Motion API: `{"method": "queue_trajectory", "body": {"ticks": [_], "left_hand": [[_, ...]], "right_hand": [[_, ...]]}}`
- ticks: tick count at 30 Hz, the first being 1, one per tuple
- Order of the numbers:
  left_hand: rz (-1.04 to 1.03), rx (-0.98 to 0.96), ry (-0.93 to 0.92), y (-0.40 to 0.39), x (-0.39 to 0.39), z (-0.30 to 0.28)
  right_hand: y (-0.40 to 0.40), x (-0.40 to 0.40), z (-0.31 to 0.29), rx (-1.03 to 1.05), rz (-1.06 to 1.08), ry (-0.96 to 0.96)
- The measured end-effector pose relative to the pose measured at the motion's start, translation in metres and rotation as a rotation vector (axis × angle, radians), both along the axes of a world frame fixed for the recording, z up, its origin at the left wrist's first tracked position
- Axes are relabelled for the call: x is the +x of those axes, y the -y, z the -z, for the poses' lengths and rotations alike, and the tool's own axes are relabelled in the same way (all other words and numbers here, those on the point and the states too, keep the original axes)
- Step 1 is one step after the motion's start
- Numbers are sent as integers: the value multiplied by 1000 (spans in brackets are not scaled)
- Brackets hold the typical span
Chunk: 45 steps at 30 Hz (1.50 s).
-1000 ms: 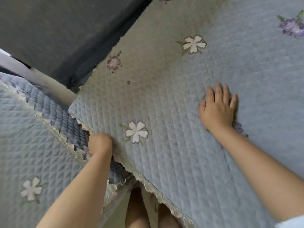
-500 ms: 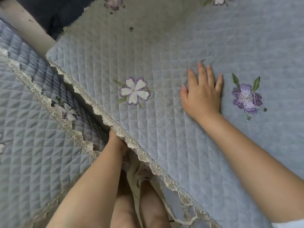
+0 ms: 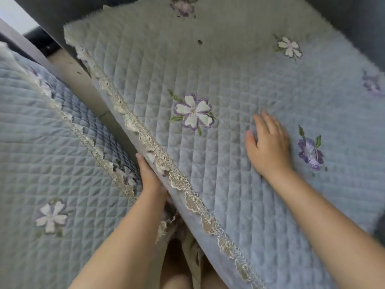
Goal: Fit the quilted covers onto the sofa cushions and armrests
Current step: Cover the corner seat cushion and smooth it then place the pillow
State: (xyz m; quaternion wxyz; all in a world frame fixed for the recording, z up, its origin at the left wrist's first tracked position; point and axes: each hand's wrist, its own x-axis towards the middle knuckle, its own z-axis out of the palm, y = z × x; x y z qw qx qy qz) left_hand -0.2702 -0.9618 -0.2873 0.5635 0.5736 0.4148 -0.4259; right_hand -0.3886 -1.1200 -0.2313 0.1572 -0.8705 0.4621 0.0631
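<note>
Dark sofa upholstery (image 3: pixel 62 15) fills the top left and top right corners, with a pale strip of bare frame (image 3: pixel 98 94) running diagonally between two cushions. On the right cushion lies a blue quilted cover (image 3: pixel 229 184) with embroidered flowers, its lace trim (image 3: pixel 158 155) following the cushion's left edge. The left hand (image 3: pixel 149 174) sits at that edge under the trim, its fingers reaching along the side of the cushion; whether they pinch the cloth or only press it, I cannot tell. The right hand (image 3: pixel 268 142) lies flat on top of the cover near a purple flower (image 3: pixel 310 153), fingers straight and spread, blurred. The hands are well apart.

A second cover (image 3: pixel 52 153) already lies over the left cushion, its own lace edge facing the gap. My reading: both seat cushions look covered, the right one likely being smoothed and tucked at its side. No armrest is in view, so those covers may remain to be done
</note>
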Motion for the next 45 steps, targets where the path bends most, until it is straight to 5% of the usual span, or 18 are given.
{"method": "queue_trajectory", "body": {"ticks": [3,9,12,14,17,22,27,34,36,45], "left_hand": [[45,-16,21,1,47,-11],[339,203,-95,-13,62,27],[579,265,-40,-9,64,31],[686,265,-26,-10,63,28],[743,271,-26,-17,54,33],[534,292,-135,-26,2,30],[419,565,-93,7,-24,22],[498,661,114,28,-33,51],[369,732,109,29,-36,50],[418,818,152,25,-53,42]], "right_hand": [[-19,11,1,210,24,-104],[-30,30,56,518,-271,-342],[-42,20,63,449,-198,-133],[-52,13,61,330,-27,-33],[-73,-11,65,420,325,-166],[-82,-72,64,88,1072,-99],[-52,-123,52,186,1598,-35],[-51,-154,42,436,1727,389],[-51,-162,54,449,1771,441],[-38,-176,69,354,1996,647]]}}
